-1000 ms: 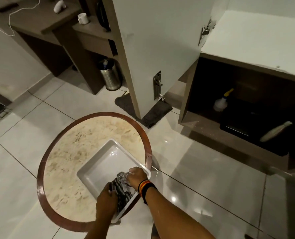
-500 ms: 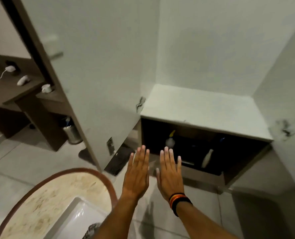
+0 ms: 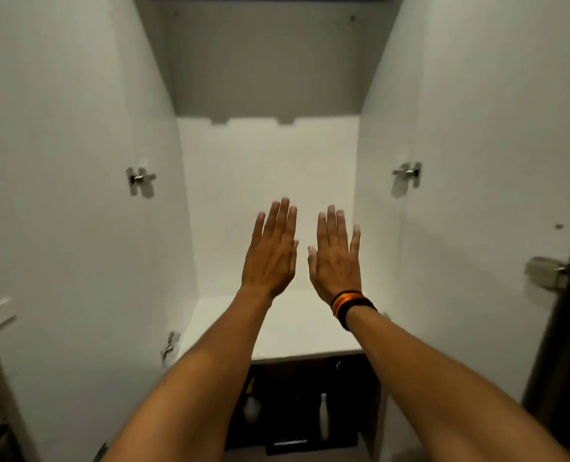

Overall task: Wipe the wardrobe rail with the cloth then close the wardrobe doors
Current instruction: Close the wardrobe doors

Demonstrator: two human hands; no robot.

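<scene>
I face an open white wardrobe. Its left door (image 3: 60,195) and right door (image 3: 477,161) both stand swung out toward me, hinges showing on their inner faces. My left hand (image 3: 272,251) and my right hand (image 3: 337,255) are stretched out flat side by side in front of the white inner shelf (image 3: 277,325), palms away, fingers apart, holding nothing. A striped band sits on my right wrist. No rail and no cloth show in the head view.
Below the shelf a dark lower compartment (image 3: 297,411) holds a small white bottle (image 3: 252,408) and a taller white bottle (image 3: 323,416). A dark door edge (image 3: 563,328) runs down the right side. A metal latch (image 3: 545,273) sits on the right door.
A second ago both hands held the cloth in the white tray on the round table. They let it go, rose open, and my view lifted from the floor up into the wardrobe.
</scene>
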